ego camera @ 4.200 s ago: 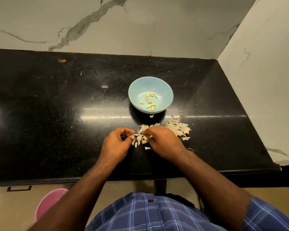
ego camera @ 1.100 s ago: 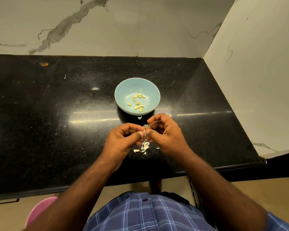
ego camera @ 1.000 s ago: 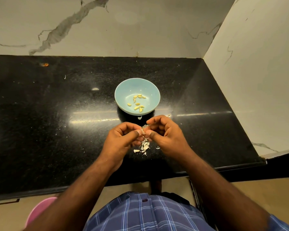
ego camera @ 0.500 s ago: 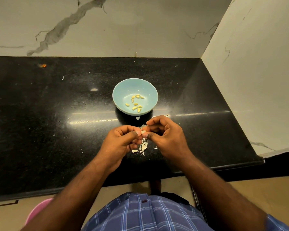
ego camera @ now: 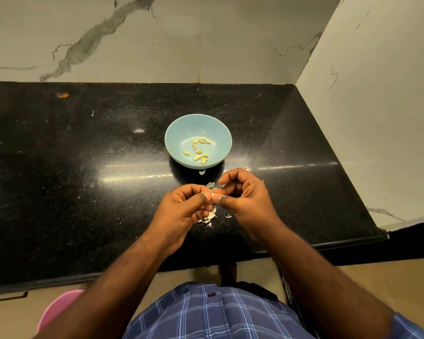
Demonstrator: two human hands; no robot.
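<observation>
Shelling looks to be the step in hand. The left hand [ego camera: 181,211] and right hand [ego camera: 245,199] pinch 1 seed [ego camera: 213,195] between curled fingertips, just in front of the bowl [ego camera: 173,133] and above husks [ego camera: 209,217] on the surface [ego camera: 83,167]. The next move probably calls for splitting the husk and dropping the kernel into the bowl, which holds about 9 kernels [ego camera: 198,152].

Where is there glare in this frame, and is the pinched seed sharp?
Head view: a glare streak crosses the black counter beside the blue bowl; the seed between left hand and right hand looks tiny and soft, detail unclear.
</observation>
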